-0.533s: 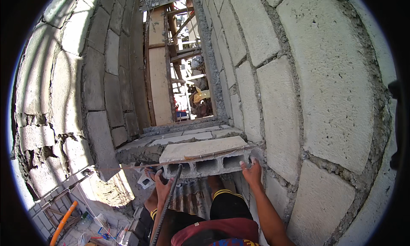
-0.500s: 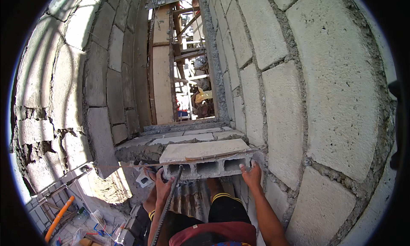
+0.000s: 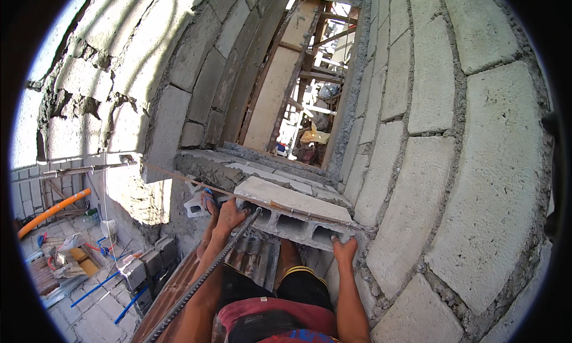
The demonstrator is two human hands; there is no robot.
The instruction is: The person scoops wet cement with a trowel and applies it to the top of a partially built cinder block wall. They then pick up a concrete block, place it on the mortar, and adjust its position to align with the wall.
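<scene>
Just below the frame's centre, a pale grey, rough concrete block (image 3: 292,199) shows three dark hollows, its long upper face slanting down rightward. The left hand (image 3: 227,217) has its grip closed on the left end, the right hand (image 3: 345,250) on the right.

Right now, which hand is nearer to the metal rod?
Left. The left hand grips the block's left end, just left of the rod's upper part; the right hand is farther off, at the block's right end.
</scene>
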